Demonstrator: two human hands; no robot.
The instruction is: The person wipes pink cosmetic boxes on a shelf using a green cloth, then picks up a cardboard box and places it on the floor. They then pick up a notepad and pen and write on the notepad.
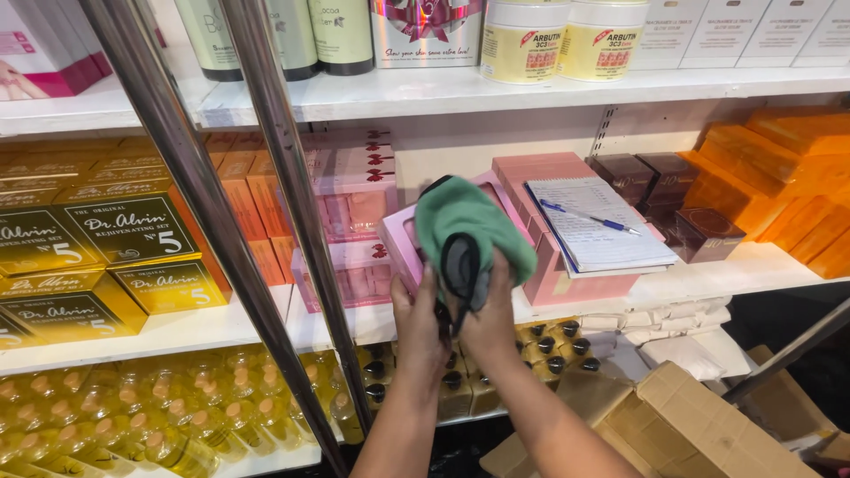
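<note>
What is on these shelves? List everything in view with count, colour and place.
Cloth: one, green with a grey-black patch, held in front of the middle shelf.
Pink box: one, behind the cloth, in the left hand.
Notebook: one, white lined, on pink boxes at right.
Pen: one, blue, on the notebook.
Gold boxes: several, middle shelf left.
Orange boxes: many, far right.
Brown boxes: a few, beside the orange ones.
Jars: two, cream, top shelf.
Small bottles: many, yellow, bottom shelf.
Cardboard cartons: brown, lower right.
Left hand: on the pink box.
Right hand: gripping the cloth.
</note>
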